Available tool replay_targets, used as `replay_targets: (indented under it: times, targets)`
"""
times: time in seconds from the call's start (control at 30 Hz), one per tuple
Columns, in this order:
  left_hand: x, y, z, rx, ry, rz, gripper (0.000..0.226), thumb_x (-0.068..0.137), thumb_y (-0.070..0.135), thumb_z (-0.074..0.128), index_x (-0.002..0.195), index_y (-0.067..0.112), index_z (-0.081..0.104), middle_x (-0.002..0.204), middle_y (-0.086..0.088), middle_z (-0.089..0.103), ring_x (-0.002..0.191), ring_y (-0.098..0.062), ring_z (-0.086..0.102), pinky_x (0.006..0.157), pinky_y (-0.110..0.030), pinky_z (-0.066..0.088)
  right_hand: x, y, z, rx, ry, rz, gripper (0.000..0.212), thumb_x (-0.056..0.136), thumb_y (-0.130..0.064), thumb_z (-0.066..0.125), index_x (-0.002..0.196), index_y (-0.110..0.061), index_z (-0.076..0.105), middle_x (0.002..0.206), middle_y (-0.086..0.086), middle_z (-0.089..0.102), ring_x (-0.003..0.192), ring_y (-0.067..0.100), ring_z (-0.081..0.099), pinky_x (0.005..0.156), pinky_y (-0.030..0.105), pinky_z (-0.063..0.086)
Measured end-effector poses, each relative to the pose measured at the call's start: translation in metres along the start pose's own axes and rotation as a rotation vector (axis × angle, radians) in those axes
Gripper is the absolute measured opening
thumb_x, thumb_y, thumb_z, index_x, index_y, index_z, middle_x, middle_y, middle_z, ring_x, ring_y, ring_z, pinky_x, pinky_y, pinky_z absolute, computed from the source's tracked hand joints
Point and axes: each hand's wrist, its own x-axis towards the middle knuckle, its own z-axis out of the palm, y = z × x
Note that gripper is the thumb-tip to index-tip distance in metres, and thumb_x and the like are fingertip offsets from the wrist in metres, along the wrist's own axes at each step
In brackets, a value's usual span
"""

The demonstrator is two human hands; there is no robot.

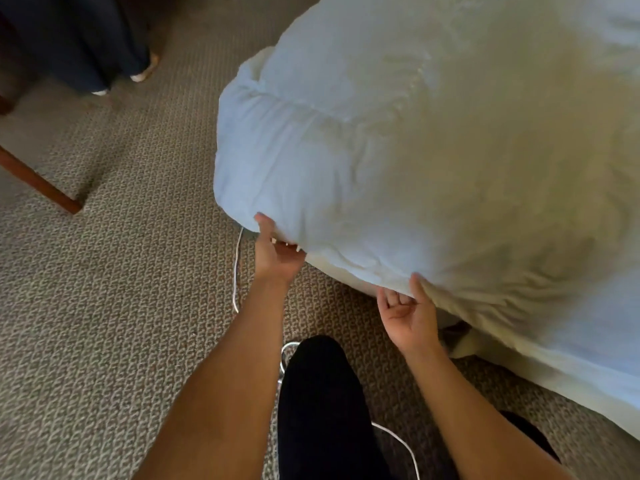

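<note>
White and puffy, the duvet is bulging over the near corner of the bed, its lower edge hanging above the carpet. The left hand is gripping that edge, thumb on top, fingers tucked beneath. The right hand is lying palm-up further along the edge, thumb touching the fabric, fingers curling; whether it is pinching the cloth I cannot tell. A white cable is trailing beside the left wrist.
</note>
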Motion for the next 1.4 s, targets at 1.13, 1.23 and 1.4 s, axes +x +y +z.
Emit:
replay_targets:
  times: [1.13, 1.23, 1.4]
  targets:
    - [-0.158, -0.257, 0.008, 1.02, -0.148, -0.375, 0.032, 0.103, 0.021, 0.047, 0.131, 0.009, 0.056, 0.107, -0.007, 0.07, 0.104, -0.025, 0.064, 0.089, -0.044, 0.051, -0.154, -0.143, -0.187, 0.081, 0.448, -0.235, 0.023, 0.098, -0.011, 0.053, 0.121, -0.011, 0.057, 0.068, 0.01, 0.073, 0.057, 0.019, 0.072, 0.046, 0.028, 0.057]
    - [-0.16, -0.232, 0.026, 1.616, -0.292, -0.233, 0.02, 0.096, 0.024, 0.058, 0.111, 0.017, 0.069, 0.101, -0.003, 0.073, 0.107, -0.025, 0.065, 0.093, -0.042, 0.049, -0.162, -0.15, -0.201, 0.027, 0.551, -0.154, 0.02, 0.103, -0.017, 0.048, 0.115, -0.002, 0.051, 0.07, 0.019, 0.07, 0.05, 0.025, 0.069, 0.04, 0.03, 0.054]
    - [-0.162, -0.2, 0.161, 1.577, -0.587, 0.611, 0.016, 0.087, 0.021, 0.067, 0.073, 0.028, 0.072, 0.074, 0.002, 0.075, 0.076, -0.012, 0.072, 0.075, -0.038, 0.06, -0.168, -0.227, -0.102, -0.247, 0.541, -0.565, 0.006, 0.095, -0.008, 0.054, 0.09, -0.005, 0.056, 0.067, 0.011, 0.057, 0.041, 0.016, 0.056, 0.041, 0.023, 0.044]
